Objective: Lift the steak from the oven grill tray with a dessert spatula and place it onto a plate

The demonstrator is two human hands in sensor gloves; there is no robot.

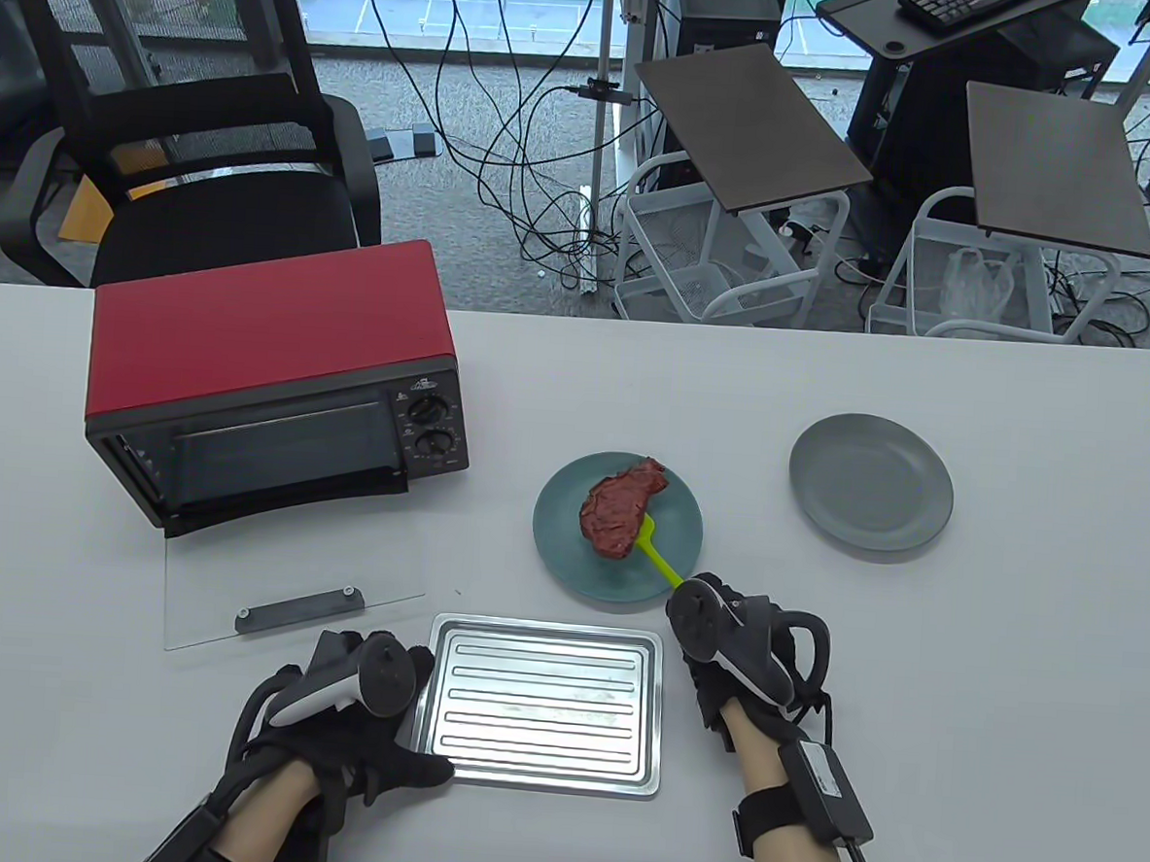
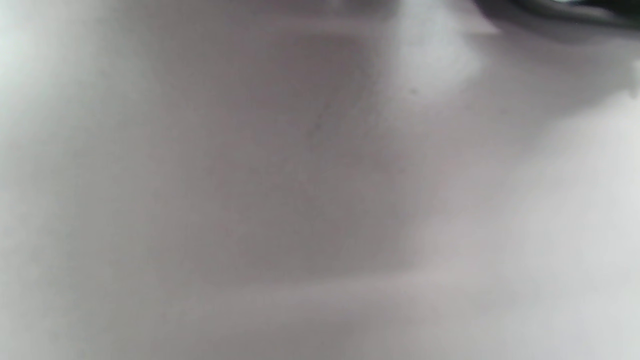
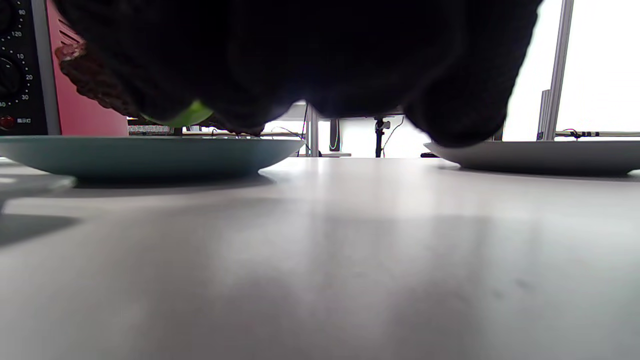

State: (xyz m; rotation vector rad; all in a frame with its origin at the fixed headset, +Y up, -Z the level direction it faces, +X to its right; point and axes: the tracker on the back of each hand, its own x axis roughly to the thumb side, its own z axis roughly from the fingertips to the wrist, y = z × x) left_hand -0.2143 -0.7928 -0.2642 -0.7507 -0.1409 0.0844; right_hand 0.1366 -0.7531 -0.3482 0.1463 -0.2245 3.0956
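Furthest left, the red toaster oven is standing with its glass door lying flat on the white table. My left hand is resting at the left edge of the grill tray, my thumb reaching to the tray's near-left corner; whether my other fingers are curling or lying straight I cannot tell under the tracker, and my left wrist view is giving only grey blur. The tray's ribbed metal is lying bare. Just beyond it the steak is sitting on the teal plate, with the green dessert spatula tucked under its near edge, handle slanting back to my right hand. My right fingers are wrapping the handle's end; from the right wrist, green is peeking under them. Further right, the grey plate is sitting well apart.
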